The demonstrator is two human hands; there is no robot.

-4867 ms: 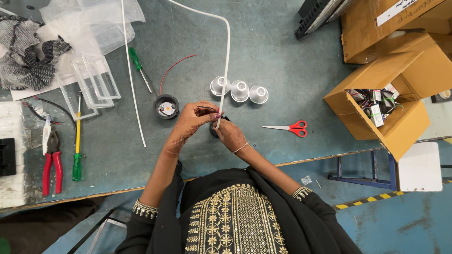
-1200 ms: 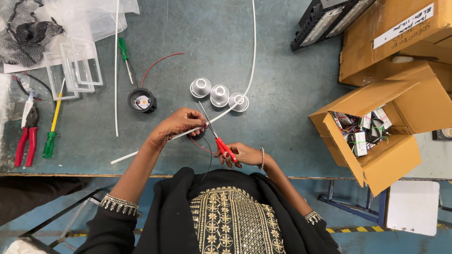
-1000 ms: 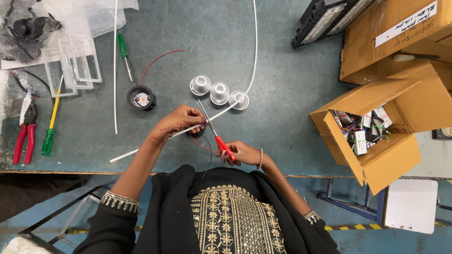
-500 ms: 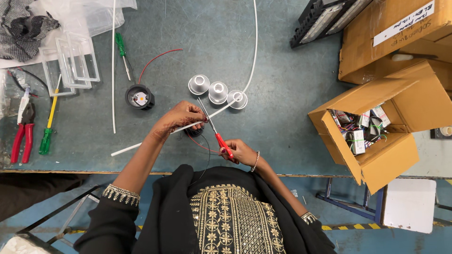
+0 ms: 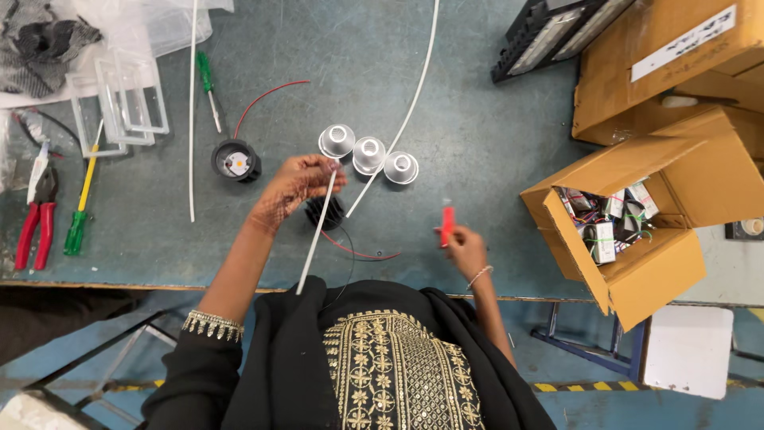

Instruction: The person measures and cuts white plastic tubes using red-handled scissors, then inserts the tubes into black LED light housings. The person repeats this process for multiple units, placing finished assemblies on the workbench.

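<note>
My left hand (image 5: 296,189) pinches one end of a short white tube piece (image 5: 317,231) that slants down toward my body. Just under it on the table lies a black finned round part (image 5: 325,212) with a red and a black wire (image 5: 362,253) trailing from it. My right hand (image 5: 465,245) is off to the right near the table's front edge and holds red-handled scissors (image 5: 447,224). A long white tube (image 5: 404,119) lies on the table, running up to the far edge, separate from the short piece.
Three silver cone reflectors (image 5: 368,154) stand in a row. A black round lamp part (image 5: 235,160), green screwdrivers (image 5: 208,87), red pliers (image 5: 33,219) and clear plastic frames (image 5: 119,99) lie left. An open cardboard box (image 5: 629,231) of small parts sits right, with more boxes behind.
The white tube has come apart: a short piece stays in my left hand. My right hand has swung right with the scissors, away from the tube.
</note>
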